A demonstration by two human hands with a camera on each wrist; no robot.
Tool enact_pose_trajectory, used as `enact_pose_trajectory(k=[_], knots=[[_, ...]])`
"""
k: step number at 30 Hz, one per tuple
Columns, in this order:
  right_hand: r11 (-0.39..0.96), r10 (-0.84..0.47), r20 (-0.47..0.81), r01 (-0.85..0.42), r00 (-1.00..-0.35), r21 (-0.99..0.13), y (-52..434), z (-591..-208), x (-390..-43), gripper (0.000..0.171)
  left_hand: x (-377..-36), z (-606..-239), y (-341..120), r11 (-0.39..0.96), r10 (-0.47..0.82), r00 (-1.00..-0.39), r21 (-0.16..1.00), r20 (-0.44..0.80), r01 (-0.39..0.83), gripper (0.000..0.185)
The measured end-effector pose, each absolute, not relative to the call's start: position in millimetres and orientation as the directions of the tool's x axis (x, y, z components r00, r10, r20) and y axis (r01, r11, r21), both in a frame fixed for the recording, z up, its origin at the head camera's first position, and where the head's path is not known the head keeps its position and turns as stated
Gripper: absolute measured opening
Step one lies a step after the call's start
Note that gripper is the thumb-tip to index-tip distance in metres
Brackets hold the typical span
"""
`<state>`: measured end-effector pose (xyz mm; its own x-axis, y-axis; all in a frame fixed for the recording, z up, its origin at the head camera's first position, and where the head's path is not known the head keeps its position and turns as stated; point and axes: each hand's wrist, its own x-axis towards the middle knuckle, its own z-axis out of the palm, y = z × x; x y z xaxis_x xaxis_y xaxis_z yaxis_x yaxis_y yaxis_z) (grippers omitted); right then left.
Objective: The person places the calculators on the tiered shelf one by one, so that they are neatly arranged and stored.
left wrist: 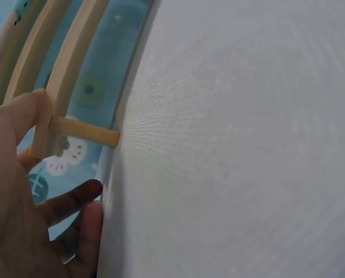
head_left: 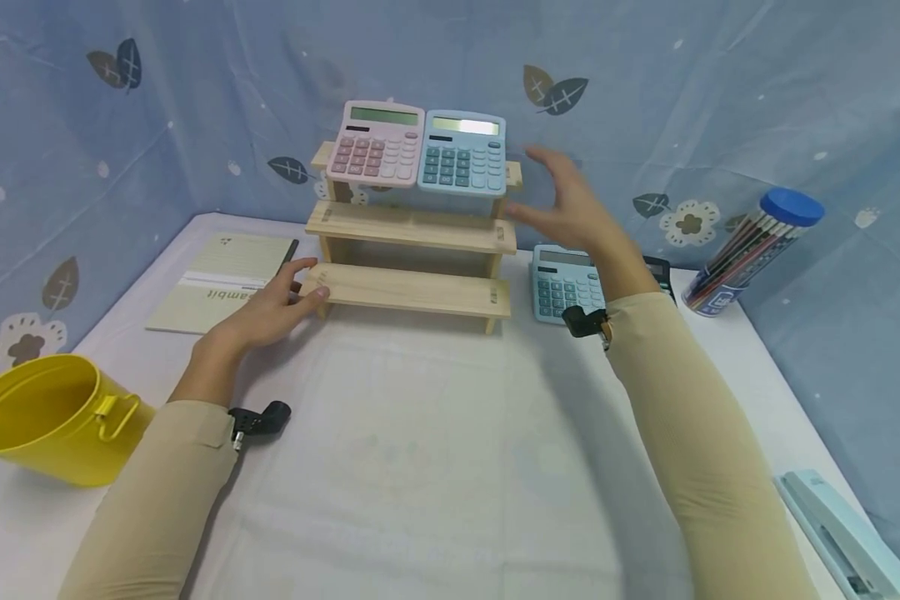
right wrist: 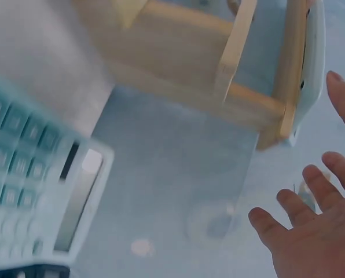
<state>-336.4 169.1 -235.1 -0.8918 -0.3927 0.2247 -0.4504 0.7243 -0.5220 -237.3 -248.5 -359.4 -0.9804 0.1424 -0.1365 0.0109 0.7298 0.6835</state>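
A three-step wooden shelf stands at the back of the white table. On its top step a pink calculator and a light-blue calculator lie side by side. My left hand holds the left end of the lowest step, thumb above and fingers at the front. In the left wrist view the thumb of that hand presses on the shelf's side post. My right hand hovers with spread fingers by the right end of the top step and holds nothing. In the right wrist view its fingers are straight.
A second light-blue calculator and a black one lie right of the shelf. Further right leans a clear pencil tube with a blue lid. A notebook lies at back left, a yellow bucket at front left, a stapler at front right.
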Motion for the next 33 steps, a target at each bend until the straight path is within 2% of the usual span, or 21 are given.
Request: enact_pose_trajectory(k=[3, 9, 16, 25, 33], knots=[[0.729, -0.429, 0.241, -0.491, -0.871, -0.478, 182.7, -236.2, -329.7, 0.088, -237.8, -359.3, -248.7, 0.736, 0.147, -0.979, 0.677, -0.140, 0.014, 0.085], [0.772, -0.409, 0.223, -0.466, -0.885, -0.433, 199.5, -239.3, -322.0, 0.086, -237.2, -358.6, -250.2, 0.735, 0.143, -0.980, 0.678, -0.141, 0.010, 0.085], [0.777, -0.415, 0.213, -0.467, -0.884, -0.422, 222.0, -252.0, -319.9, 0.087, -235.5, -358.5, -248.8, 0.731, 0.154, -0.979, 0.682, -0.134, 0.022, 0.083], [0.812, -0.365, 0.148, -0.392, -0.919, -0.432, 249.1, -263.0, -316.4, 0.088, -240.4, -357.3, -246.5, 0.731, 0.167, -0.980, 0.681, -0.111, 0.047, 0.084], [0.816, -0.390, 0.157, -0.420, -0.907, -0.397, 260.6, -273.3, -318.2, 0.086, -238.2, -358.2, -248.6, 0.732, 0.151, -0.980, 0.681, -0.128, 0.024, 0.084]])
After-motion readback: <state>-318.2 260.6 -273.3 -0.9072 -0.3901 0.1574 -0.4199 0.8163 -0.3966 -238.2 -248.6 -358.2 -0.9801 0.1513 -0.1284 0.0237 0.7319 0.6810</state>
